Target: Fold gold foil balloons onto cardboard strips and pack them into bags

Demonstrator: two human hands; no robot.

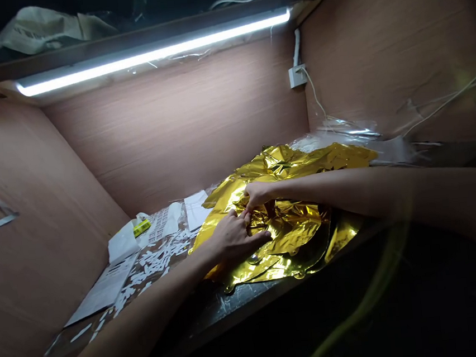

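Observation:
A heap of shiny gold foil sheets (298,234), creased and with rounded edges and small tabs, lies across the table. My left hand (235,236) rests on the foil, its thumb stretched out to the right and its fingers reaching forward. Just beyond it, my right hand (258,194) comes in from the right, low over the foil, with its fingers curled in and pointing down. The fingertips of both hands meet or nearly meet. Foil appears pinched in the right hand, though its fingertips are partly hidden.
Left of the foil lie many white paper strips (156,265), printed sheets (101,290) and a yellow label (142,227). Clear plastic (342,129) sits behind on the right. Wooden panels (199,120) enclose the table under a lit tube (158,52); a cable hangs from a white socket box (297,76).

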